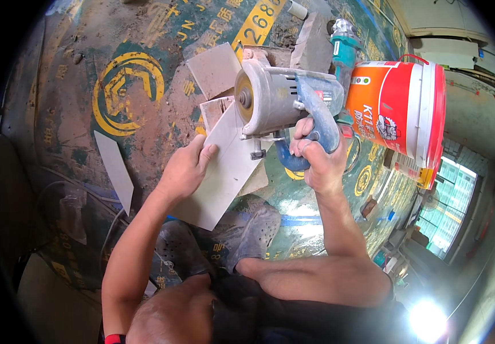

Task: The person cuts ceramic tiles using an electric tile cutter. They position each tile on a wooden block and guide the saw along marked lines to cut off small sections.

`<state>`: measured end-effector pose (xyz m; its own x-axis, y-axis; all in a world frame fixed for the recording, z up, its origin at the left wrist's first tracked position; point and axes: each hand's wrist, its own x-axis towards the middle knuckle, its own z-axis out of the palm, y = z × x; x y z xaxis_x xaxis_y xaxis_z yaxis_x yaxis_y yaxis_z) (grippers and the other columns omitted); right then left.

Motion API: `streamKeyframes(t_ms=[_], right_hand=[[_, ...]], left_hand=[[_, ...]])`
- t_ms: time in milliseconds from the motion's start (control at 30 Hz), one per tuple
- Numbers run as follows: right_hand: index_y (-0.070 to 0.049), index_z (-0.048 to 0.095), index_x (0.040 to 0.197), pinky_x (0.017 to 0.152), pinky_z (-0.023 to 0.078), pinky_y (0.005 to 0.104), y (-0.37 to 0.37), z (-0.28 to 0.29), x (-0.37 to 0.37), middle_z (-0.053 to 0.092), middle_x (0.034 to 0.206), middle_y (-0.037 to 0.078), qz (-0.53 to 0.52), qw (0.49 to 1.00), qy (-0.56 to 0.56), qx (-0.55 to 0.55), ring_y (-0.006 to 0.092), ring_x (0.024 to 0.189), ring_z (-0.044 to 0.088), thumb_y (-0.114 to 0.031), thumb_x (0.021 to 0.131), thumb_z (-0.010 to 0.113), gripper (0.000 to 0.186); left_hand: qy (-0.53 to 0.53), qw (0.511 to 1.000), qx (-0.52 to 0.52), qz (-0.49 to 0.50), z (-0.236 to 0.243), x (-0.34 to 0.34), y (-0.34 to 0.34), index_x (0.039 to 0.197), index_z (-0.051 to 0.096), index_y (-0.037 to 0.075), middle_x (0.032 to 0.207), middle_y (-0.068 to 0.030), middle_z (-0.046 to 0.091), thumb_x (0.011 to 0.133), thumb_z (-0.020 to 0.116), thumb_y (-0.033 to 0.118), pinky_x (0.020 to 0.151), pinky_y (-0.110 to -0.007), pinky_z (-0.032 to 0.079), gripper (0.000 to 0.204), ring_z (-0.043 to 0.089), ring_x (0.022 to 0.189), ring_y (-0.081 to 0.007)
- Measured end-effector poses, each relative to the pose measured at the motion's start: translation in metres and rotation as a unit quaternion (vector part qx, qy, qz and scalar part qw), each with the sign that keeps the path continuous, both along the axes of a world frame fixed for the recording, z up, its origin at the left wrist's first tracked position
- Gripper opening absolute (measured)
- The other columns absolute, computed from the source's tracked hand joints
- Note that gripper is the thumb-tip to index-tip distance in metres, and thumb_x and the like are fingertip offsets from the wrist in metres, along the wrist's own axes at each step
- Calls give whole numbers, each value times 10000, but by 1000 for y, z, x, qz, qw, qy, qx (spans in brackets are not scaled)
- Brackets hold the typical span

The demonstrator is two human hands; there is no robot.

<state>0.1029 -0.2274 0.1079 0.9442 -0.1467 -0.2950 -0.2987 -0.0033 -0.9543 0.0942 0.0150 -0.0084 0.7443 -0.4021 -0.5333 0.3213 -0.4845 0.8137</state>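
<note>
Strip [116, 172] lies apart, seemingly cut; we judge the tile [219, 178] unfinished. Our left hand [183, 167] pinches its edge; our right hand [321, 160] grips the saw [279, 94] by its handle [323, 114].

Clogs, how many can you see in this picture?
2. The left clog is just below the near end of the pale tile; the right clog is farther right, below the saw. Any others would be hidden.

Dusty green floor [67, 63] with yellow print carries a tile strip [114, 171], bucket [382, 106] and shoes [257, 229].
</note>
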Motion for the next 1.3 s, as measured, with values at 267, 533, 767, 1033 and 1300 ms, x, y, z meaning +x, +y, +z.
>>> streamKeyframes(t_ms=[267,533,767,1033,1300], right_hand=[[-16,562,938,662,463,255,-1,-2,0,590,871,58,-1,1000,1,-1,93,706,542,-6,767,605,176],[-14,567,945,656,466,255,4,-1,-1,590,871,56,-17,1000,3,-4,92,707,539,5,768,610,183],[-9,570,955,654,475,258,4,-4,-1,594,881,62,-14,1000,-1,-12,97,711,549,13,770,602,189],[-6,576,963,648,477,254,4,-4,-1,601,886,62,-19,1000,0,-15,97,712,555,20,761,600,205],[-9,580,952,645,471,254,5,-3,-1,606,884,53,-24,999,10,-25,92,703,549,27,765,596,191]], left_hand=[[4,1000,13,-14,-1,1,-1,1054,481,11,924,-315,621,1057,444,384,788,-559,434,375,582,946,-516],[-3,1000,10,-8,2,1,0,1061,479,14,932,-311,628,1059,437,389,793,-558,438,377,592,949,-510],[-2,1000,10,-6,0,0,0,1054,474,21,919,-303,629,1058,438,396,786,-559,441,377,594,932,-510],[-3,1000,8,-9,0,0,-1,1050,478,25,913,-299,629,1058,438,400,782,-560,442,378,595,928,-507],[-16,1000,13,-14,-1,0,-1,1045,477,22,921,-296,631,1058,434,407,786,-558,443,388,596,929,-500]])
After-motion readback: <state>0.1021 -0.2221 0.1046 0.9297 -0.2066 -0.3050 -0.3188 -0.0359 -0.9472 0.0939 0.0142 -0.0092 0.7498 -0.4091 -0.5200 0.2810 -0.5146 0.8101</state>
